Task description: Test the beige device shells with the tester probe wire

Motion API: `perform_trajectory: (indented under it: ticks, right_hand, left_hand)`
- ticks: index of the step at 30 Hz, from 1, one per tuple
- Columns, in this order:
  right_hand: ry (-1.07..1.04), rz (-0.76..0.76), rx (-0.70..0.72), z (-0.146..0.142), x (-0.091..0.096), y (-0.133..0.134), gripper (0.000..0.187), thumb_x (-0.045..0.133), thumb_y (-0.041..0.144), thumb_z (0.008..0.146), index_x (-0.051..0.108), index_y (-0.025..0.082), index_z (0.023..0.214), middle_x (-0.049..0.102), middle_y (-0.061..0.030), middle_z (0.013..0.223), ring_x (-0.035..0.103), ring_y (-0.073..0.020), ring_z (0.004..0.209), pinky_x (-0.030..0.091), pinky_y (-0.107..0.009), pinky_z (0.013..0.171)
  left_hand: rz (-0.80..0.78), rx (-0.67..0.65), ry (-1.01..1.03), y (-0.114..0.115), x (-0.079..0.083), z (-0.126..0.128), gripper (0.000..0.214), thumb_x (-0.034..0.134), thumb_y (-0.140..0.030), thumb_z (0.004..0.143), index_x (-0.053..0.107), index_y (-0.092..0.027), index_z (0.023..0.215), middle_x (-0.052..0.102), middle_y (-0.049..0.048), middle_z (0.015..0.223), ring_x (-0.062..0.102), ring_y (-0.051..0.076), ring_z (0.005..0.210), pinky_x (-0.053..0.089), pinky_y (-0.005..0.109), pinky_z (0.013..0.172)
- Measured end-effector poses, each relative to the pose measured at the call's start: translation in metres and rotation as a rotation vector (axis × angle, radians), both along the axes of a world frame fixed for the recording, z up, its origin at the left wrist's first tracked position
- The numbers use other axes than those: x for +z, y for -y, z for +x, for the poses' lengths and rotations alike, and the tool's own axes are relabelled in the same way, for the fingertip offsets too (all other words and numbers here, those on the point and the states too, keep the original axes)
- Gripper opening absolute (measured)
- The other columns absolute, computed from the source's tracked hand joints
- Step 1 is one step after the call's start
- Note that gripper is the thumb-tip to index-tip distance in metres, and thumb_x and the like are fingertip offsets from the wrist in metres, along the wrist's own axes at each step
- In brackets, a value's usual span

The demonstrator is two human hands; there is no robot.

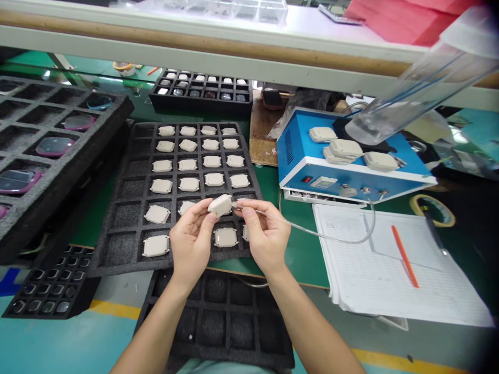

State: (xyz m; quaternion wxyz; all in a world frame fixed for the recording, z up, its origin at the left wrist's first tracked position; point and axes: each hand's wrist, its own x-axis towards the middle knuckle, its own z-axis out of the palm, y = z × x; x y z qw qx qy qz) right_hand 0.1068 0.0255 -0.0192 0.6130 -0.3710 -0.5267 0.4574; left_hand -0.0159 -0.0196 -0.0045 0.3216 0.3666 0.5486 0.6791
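Over the foam tray (104, 254), my left hand (193, 239) pinches a beige watch case (220, 205) between thumb and fingers, tilted. My right hand (267, 236) grips the end of a clear thin tube (327, 238), its tip at the right side of that watch case; whether it enters the case I cannot tell. From my fingers the tube curves right to a fitting on the front of a blue box-shaped machine (290, 143). Rows of similar beige cases fill most of the tray's pockets, such as the case (156, 245) at front left; the left column of pockets holds none.
Several beige cases (343, 150) lie on the machine beside a clear cylinder (421, 83). Papers (351, 270) with an orange pen (405, 257) and a tape roll (448, 215) lie right. Another foam tray (117, 111) stands left, and a shelf edge (218, 65) crosses above.
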Motion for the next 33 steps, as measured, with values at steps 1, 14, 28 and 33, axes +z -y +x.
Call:
perform_trajectory:
  ticks: [1, 14, 28, 33]
  right_hand:
    - [0.001, -0.002, -0.001, 0.000, 0.000, 0.000, 0.011, 0.070, 0.033, 0.094, 0.076, 0.024, 0.095, 0.080, -0.0042, 0.096, 0.078, -0.0197, 0.088, 0.067, -0.034, 0.083]
    - [-0.001, 0.002, 0.000, -0.001, -0.001, -0.001, 0.013, 0.069, 0.034, 0.094, 0.076, 0.023, 0.095, 0.080, -0.0051, 0.096, 0.078, -0.0198, 0.089, 0.067, -0.034, 0.082]
    - [-0.044, 0.026, 0.018, -0.007, 0.000, -0.008, 0.016, 0.068, 0.036, 0.094, 0.075, 0.021, 0.095, 0.079, -0.0063, 0.096, 0.077, -0.0192, 0.088, 0.067, -0.032, 0.080]
    - [-0.047, 0.035, 0.012, -0.008, 0.002, -0.011, 0.018, 0.067, 0.038, 0.093, 0.075, 0.022, 0.093, 0.079, -0.0058, 0.094, 0.077, -0.0187, 0.085, 0.067, -0.031, 0.079]
  left_hand:
    - [-0.003, -0.001, -0.003, 0.000, 0.000, 0.000, 0.033, 0.080, -0.036, 0.085, 0.075, -0.015, 0.110, 0.080, 0.0117, 0.108, 0.078, 0.025, 0.101, 0.065, 0.036, 0.091]
    - [0.005, -0.011, -0.032, 0.001, 0.000, -0.001, 0.030, 0.078, -0.034, 0.087, 0.074, -0.015, 0.110, 0.081, 0.0106, 0.107, 0.078, 0.023, 0.097, 0.066, 0.033, 0.089]
    - [-0.016, 0.016, -0.084, -0.002, 0.000, -0.005, 0.030, 0.079, -0.035, 0.087, 0.075, -0.018, 0.111, 0.080, 0.0072, 0.108, 0.079, 0.019, 0.092, 0.065, 0.027, 0.088]
    - [-0.031, 0.028, -0.085, -0.004, 0.002, -0.005, 0.029, 0.080, -0.035, 0.086, 0.076, -0.020, 0.112, 0.080, 0.0046, 0.107, 0.079, 0.017, 0.091, 0.063, 0.021, 0.089]
